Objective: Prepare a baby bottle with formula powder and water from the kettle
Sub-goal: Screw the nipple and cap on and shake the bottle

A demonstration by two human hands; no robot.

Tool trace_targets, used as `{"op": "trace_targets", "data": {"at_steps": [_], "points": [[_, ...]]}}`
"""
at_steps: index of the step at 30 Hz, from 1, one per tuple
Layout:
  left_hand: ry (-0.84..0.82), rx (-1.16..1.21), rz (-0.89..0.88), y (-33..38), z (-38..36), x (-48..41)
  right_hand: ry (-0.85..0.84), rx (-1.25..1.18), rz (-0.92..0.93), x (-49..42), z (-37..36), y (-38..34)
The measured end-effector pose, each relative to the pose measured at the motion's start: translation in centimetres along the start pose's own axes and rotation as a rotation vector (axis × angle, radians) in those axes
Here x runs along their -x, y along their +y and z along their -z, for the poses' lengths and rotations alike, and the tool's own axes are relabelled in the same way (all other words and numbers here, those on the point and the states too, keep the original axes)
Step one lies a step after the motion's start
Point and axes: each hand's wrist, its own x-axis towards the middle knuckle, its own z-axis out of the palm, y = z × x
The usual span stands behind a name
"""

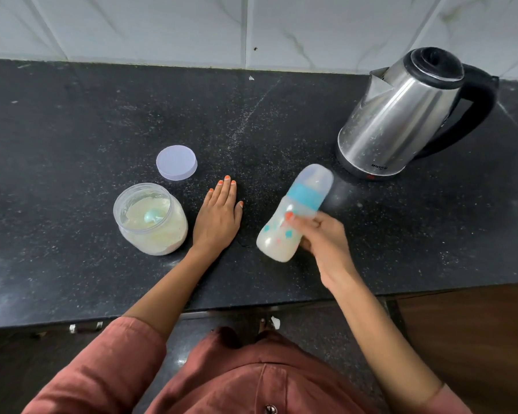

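My right hand [320, 237] grips the baby bottle [293, 213] around its middle, above the black counter. The bottle is tilted, its clear cap and blue collar pointing up and to the right. It holds milky white liquid and looks blurred. My left hand [219, 216] lies flat on the counter, palm down, fingers together, holding nothing. Left of it stands the open clear formula jar [150, 219] with pale powder and a light green scoop inside. The steel kettle [401, 115] with a black lid and handle stands at the back right.
The jar's round pale lid [176, 162] lies flat on the black counter [72, 130] behind the jar. A white tiled wall [192, 25] runs along the back. The counter's front edge [251, 306] is near my body.
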Motion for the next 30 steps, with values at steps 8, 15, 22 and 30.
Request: {"op": "trace_targets", "data": {"at_steps": [8,15,22,30], "points": [[-0.008,-0.005,0.0,-0.1,0.0,0.0,-0.022,0.032,-0.009,-0.3,-0.1,0.2],[0.003,-0.016,-0.002,0.0,0.0,0.1,0.214,-0.399,0.041,-1.8,0.5,-0.8],[-0.002,-0.004,0.003,0.1,0.0,0.0,-0.002,0.041,-0.007,-0.2,0.5,0.1],[0.003,-0.007,-0.003,0.0,-0.1,0.0,0.086,-0.174,-0.005,-0.7,-0.4,0.1]]}}
